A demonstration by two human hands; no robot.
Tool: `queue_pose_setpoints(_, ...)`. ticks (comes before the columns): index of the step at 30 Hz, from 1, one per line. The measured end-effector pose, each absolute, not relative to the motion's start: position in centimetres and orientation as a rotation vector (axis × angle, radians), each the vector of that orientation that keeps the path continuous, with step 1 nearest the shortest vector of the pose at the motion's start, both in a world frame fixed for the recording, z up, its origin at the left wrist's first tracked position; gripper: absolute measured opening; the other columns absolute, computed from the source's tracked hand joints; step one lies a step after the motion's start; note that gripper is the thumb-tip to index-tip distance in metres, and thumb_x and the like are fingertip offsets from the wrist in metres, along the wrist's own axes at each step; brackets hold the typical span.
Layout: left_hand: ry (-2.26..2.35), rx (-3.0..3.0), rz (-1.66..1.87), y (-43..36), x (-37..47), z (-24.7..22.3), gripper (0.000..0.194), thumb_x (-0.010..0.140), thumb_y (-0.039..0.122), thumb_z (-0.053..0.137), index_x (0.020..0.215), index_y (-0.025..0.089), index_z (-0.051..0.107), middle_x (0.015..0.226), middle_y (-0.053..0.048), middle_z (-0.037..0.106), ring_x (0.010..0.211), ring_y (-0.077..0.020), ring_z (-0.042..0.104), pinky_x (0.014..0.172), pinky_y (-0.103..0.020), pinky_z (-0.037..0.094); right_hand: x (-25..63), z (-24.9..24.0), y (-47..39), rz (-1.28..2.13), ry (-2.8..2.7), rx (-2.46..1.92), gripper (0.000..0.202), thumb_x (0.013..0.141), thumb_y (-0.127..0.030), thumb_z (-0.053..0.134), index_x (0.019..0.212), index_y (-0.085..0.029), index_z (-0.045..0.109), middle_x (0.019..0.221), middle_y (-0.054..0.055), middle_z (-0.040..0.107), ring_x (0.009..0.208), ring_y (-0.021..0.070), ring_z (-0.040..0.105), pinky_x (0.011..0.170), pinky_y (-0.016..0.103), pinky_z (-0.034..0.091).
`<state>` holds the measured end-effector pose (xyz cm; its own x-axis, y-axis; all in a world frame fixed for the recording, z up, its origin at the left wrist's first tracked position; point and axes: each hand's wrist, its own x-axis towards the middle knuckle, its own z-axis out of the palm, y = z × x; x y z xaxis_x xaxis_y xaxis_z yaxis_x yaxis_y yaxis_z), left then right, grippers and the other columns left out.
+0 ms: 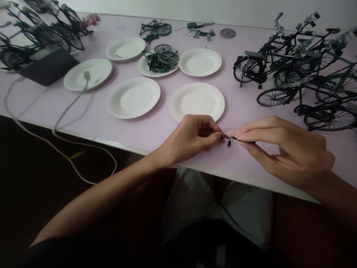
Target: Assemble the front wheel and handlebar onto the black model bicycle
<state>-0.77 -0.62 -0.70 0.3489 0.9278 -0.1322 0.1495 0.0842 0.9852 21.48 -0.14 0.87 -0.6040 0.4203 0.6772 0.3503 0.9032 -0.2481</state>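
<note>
Close above the table's front edge, my left hand (192, 139) pinches a small dark metal bicycle part (226, 137) between thumb and fingers. A tiny black block like a pedal (229, 143) hangs from that part. From the other side my right hand (287, 150) has its fingertips closed on a slim black piece (247, 141), whose thin tip meets or nearly meets the small part. Most of both pieces is hidden by fingers. Just behind my hands lies a white paper plate (192, 98) with a couple of tiny dark bits on it.
Model bicycles (281, 70) crowd the right side; others (52, 31) stand at back left beside a dark box (50, 67). Several paper plates (134, 98) spread across the middle, one heaped with green frame parts and wheels (164, 58). A white cable (68, 108) trails off the front edge.
</note>
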Motion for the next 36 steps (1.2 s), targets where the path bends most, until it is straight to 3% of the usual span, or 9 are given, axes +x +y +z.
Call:
queue_pose_setpoints(4, 1.082, 1.371, 0.798, -0.56, -0.74, -0.75, 0.007, 0.088, 0.014, 0.070, 0.084, 0.008, 0.068, 0.075, -0.003, 0.070, 0.052, -0.0018, 0.053, 0.047, -0.012, 0.043, 21.48, 0.86, -0.11, 0.091, -2.270, -0.533, 0.024, 0.086, -0.004, 0.072, 0.105, -0.019, 0.068, 0.099, 0.005, 0.080, 0.088, 0.0157, 0.077, 0.074, 0.022, 0.063)
queue_pose_setpoints(11, 1.084, 1.367, 0.784, -0.62, -0.80, -0.64, 0.006, 0.086, 0.014, 0.071, 0.084, 0.009, 0.068, 0.073, -0.003, 0.069, 0.053, -0.0028, 0.054, 0.047, -0.012, 0.043, 21.42, 0.96, -0.12, 0.118, -2.295, -0.532, 0.026, 0.089, -0.006, 0.069, 0.105, -0.026, 0.068, 0.100, 0.002, 0.080, 0.088, 0.0177, 0.077, 0.071, 0.026, 0.065)
queue_pose_setpoints(22, 1.097, 1.412, 0.785, -0.62, -0.81, -0.80, 0.006, 0.088, 0.015, 0.069, 0.084, 0.010, 0.069, 0.073, -0.003, 0.070, 0.053, -0.0033, 0.055, 0.047, -0.012, 0.043, 21.28, 0.80, -0.42, 0.125, -2.248, -0.596, 0.028, 0.086, -0.004, 0.072, 0.106, -0.024, 0.071, 0.099, 0.004, 0.079, 0.089, 0.0186, 0.076, 0.075, 0.027, 0.064)
queue_pose_setpoints(27, 1.056, 1.410, 0.805, -0.63, -0.82, -0.86, 0.004, 0.084, 0.012, 0.070, 0.082, 0.011, 0.067, 0.069, -0.001, 0.067, 0.055, -0.0039, 0.056, 0.050, -0.012, 0.045, 21.34, 0.77, -0.40, 0.016, -2.288, -0.557, 0.032, 0.085, -0.006, 0.073, 0.112, -0.024, 0.073, 0.095, 0.004, 0.079, 0.080, 0.0174, 0.076, 0.067, 0.025, 0.063)
queue_pose_setpoints(33, 1.060, 1.407, 0.815, -0.60, -0.80, -1.02, 0.004, 0.083, 0.012, 0.070, 0.081, 0.011, 0.067, 0.070, -0.002, 0.069, 0.056, -0.0057, 0.059, 0.051, -0.015, 0.047, 21.27, 0.83, -0.39, 0.084, -2.297, -0.540, 0.042, 0.093, -0.004, 0.061, 0.128, -0.026, 0.067, 0.117, 0.003, 0.078, 0.096, 0.0179, 0.077, 0.083, 0.029, 0.065)
queue_pose_setpoints(36, 1.035, 1.395, 0.811, -0.59, -0.83, -1.22, 0.006, 0.085, 0.015, 0.071, 0.083, 0.011, 0.068, 0.066, -0.002, 0.070, 0.056, -0.0082, 0.064, 0.053, -0.017, 0.051, 21.12, 1.06, -0.58, 0.070, -2.307, -0.591, 0.031, 0.094, -0.009, 0.066, 0.118, -0.028, 0.072, 0.104, -0.002, 0.081, 0.088, 0.0163, 0.078, 0.077, 0.025, 0.066)
